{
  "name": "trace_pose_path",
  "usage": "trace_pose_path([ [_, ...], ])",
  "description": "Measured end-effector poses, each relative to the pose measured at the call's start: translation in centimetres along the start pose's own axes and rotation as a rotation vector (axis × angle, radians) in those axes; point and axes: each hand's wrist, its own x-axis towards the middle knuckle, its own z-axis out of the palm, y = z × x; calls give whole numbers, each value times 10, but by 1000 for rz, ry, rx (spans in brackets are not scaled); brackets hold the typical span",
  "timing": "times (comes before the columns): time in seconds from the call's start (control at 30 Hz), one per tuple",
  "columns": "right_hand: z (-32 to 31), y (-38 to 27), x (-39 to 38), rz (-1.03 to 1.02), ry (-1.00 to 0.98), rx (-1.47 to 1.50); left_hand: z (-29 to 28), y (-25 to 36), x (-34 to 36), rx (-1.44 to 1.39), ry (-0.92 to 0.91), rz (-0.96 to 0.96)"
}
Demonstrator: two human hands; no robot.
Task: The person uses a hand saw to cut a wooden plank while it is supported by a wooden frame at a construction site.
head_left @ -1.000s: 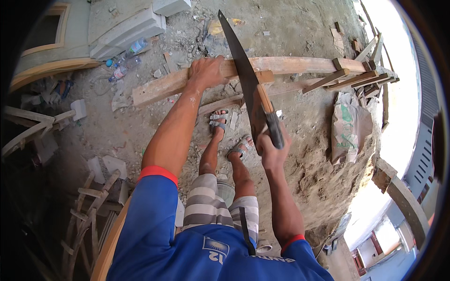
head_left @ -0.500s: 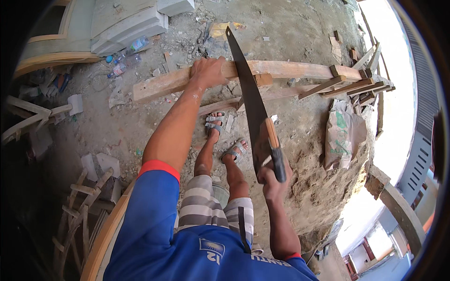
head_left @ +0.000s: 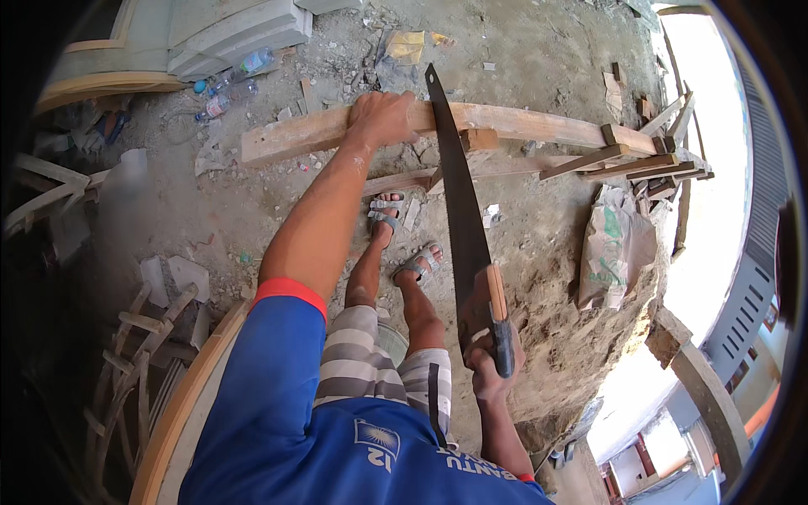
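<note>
My right hand (head_left: pixel 491 364) is wrapped round the handle of a long dark hand saw (head_left: pixel 459 189). The blade points away from me and crosses a long wooden beam (head_left: pixel 539 124) near its far end, where the tip sticks out past the wood. To the left of the blade, my left hand (head_left: pixel 384 119) grips the top of the same beam, its fingers curled over the far side and partly hidden. A short wooden block (head_left: pixel 481 140) sits against the near side of the beam, just right of the saw.
Another timber (head_left: pixel 522 167) runs below the beam. Stacked wood pieces (head_left: pixel 665 160) stand at its right end, above a paper sack (head_left: pixel 616 246). Plastic bottles (head_left: pixel 225 101) lie at far left. Wooden frames (head_left: pixel 147 353) lean at lower left. Rubble covers the ground around my sandalled feet (head_left: pixel 417 262).
My right hand has drawn the saw back toward me, so less of the tip shows beyond the beam. My left hand stays on the beam.
</note>
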Motion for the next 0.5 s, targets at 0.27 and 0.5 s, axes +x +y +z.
trace_pose_path([
  [0.27, 70, -31, 168, 33, 20, 97, 0, 1, 6, -43, -53, 18],
  [0.5, -7, -7, -5, 84, 47, -47, -4, 5, 5, 0, -25, -14],
])
